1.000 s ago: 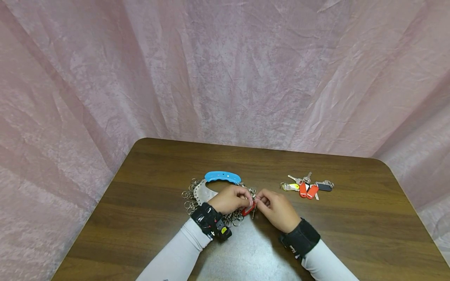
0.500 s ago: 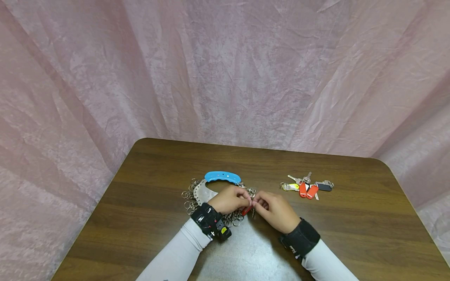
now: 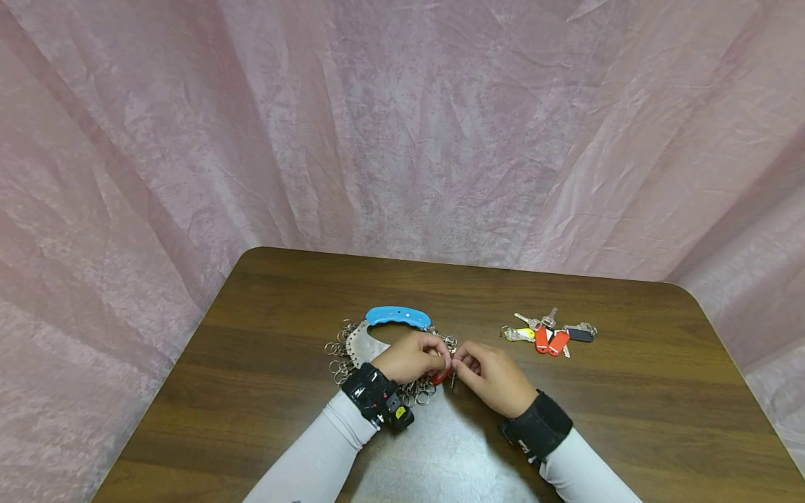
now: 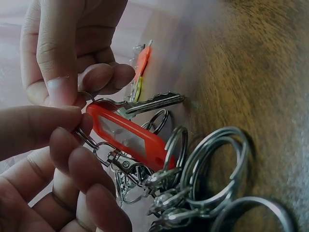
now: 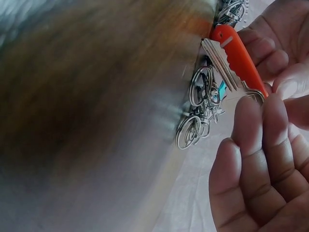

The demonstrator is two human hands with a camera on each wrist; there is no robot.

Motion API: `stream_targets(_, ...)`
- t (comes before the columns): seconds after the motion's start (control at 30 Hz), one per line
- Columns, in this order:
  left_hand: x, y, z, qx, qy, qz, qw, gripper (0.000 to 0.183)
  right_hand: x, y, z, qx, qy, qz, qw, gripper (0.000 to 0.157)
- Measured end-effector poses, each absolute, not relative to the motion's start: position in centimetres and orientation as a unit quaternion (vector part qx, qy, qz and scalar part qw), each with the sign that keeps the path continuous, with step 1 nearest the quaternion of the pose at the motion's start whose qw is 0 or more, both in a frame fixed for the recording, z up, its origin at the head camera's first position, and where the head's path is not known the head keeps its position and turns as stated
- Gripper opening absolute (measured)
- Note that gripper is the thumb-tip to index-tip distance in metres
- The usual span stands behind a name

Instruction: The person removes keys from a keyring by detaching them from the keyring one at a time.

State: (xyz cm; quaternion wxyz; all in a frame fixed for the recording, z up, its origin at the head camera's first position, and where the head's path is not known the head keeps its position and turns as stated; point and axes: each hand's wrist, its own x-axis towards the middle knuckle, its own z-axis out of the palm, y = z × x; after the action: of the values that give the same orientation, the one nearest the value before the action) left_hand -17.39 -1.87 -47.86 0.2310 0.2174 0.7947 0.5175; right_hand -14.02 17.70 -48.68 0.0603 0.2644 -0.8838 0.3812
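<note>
In the left wrist view my left hand (image 4: 53, 179) pinches a split ring (image 4: 87, 138) linked to a small swivel clasp (image 4: 124, 164). Just above, the fingertips of my right hand (image 4: 79, 53) pinch the metal loop from which a silver key (image 4: 157, 102) and a red key tag (image 4: 157, 152) hang; fingers hide much of the metal. The right wrist view shows the tag (image 5: 241, 55) beside the key. In the head view both hands, left (image 3: 411, 356) and right (image 3: 493, 374), meet at the right side of a grey ring-hung plate (image 3: 360, 344) with a blue handle (image 3: 398, 316).
To the right on the wooden table (image 3: 654, 391) lies a group of keys (image 3: 531, 321) with red tags (image 3: 557, 343), a yellow tag (image 3: 527, 334) and a black one (image 3: 580, 335). Several loose rings (image 4: 217, 166) hang below the left hand. A pink curtain (image 3: 402, 140) stands behind.
My right hand has shifted slightly left, its fingertips closer to the left hand's, and the red tag shows less between them. The left hand has stayed in place.
</note>
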Motion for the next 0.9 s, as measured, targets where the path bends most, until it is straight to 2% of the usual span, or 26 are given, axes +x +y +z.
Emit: stream_targets(0.9, -17.3, -1.7, -47.92, 0.204, 0.785, 0.535, 0.237, 0.004, -14.16, 17.79, -48.45, 0.211, -0.9, 0.379, 0.052, 0.005)
